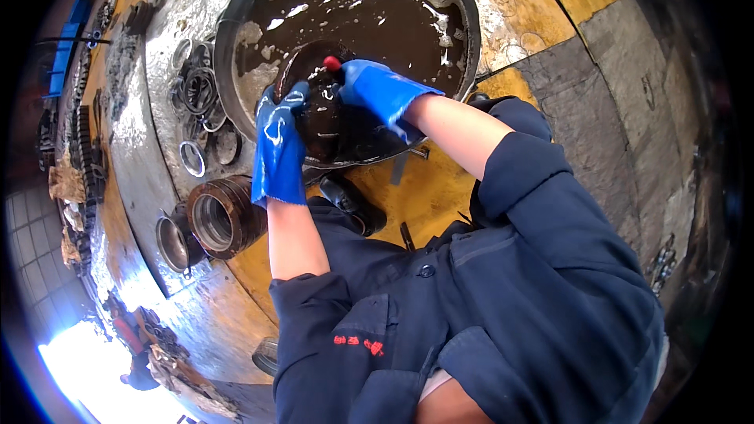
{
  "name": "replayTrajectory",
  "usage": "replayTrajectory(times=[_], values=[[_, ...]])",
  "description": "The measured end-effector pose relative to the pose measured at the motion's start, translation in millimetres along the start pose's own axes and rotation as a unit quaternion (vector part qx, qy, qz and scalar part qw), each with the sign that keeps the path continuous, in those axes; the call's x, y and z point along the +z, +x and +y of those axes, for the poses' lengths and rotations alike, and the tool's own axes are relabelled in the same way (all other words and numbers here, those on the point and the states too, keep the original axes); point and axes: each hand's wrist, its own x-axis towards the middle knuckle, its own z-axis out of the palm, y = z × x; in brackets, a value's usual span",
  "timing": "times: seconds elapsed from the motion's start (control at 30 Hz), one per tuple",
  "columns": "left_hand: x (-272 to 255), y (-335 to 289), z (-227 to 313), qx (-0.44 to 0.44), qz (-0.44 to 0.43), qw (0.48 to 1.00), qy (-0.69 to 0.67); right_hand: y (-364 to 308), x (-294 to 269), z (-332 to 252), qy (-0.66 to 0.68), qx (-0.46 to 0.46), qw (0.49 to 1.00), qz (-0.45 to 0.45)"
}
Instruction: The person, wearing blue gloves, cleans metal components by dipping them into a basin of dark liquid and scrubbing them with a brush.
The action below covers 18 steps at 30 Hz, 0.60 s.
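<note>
Gloved hands, dark oily round part

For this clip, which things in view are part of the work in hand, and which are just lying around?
In hand:
- left hand, blue-gloved, steadying the dark round part
- right hand, blue-gloved, on a red-tipped tool
- basin of dark, foamy liquid

Lying about:
- metal rings left of the basin
- ribbed cylindrical part
- small metal cup

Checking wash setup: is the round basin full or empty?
Partly filled. The basin holds dark brown liquid with pale foam flecks; the dark round part, gripped by the left hand, sits at its near edge.
</note>
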Motion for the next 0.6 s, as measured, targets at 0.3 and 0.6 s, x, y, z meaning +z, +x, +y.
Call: replayTrajectory(times=[0.3,0.6], values=[[3.1,-34.3,28.8,0.132,0.025,0.944,0.303,-29.7,37.5,19.1,0.638,0.106,0.753,-0.12],[-2.7,-16.2,9.4,0.22,-0.003,0.93,0.295,0.9,33.8,30.0,0.7,-0.091,0.708,0.035]])
